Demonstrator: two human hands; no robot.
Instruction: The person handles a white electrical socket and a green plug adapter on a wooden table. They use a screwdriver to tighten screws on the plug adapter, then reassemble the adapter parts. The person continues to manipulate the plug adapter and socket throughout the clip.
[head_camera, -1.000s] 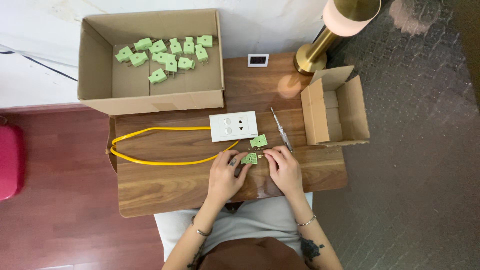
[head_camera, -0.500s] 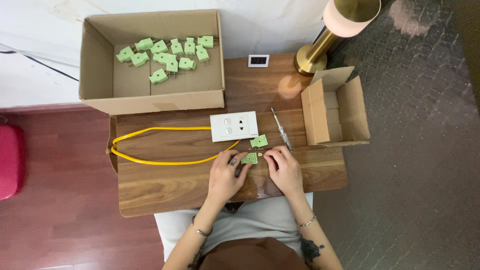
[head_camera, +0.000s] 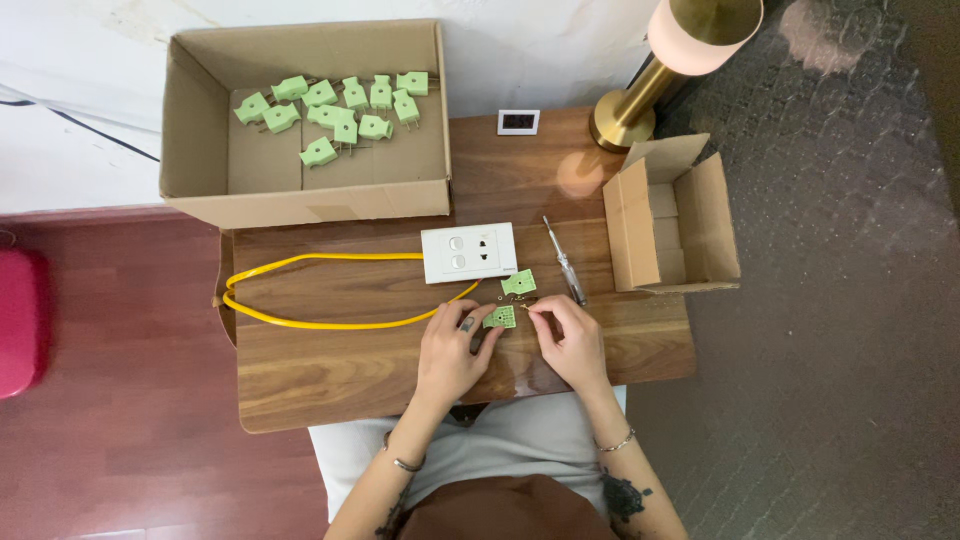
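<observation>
Two hands worked close together at the front of the desk (head_camera: 330, 380) in the head view: the left hand (head_camera: 452, 345) pinched a small green plug half (head_camera: 499, 317), while the right hand (head_camera: 572, 335) gripped something tiny at its fingertips, too small to identify. A second green piece (head_camera: 518, 283) lay just beside, near the screwdriver (head_camera: 564, 264) and white socket plate (head_camera: 469, 252). Loose small parts could have slipped and rolled off the near edge, and the yellow cable (head_camera: 300, 300) might have snagged a wrist.
</observation>
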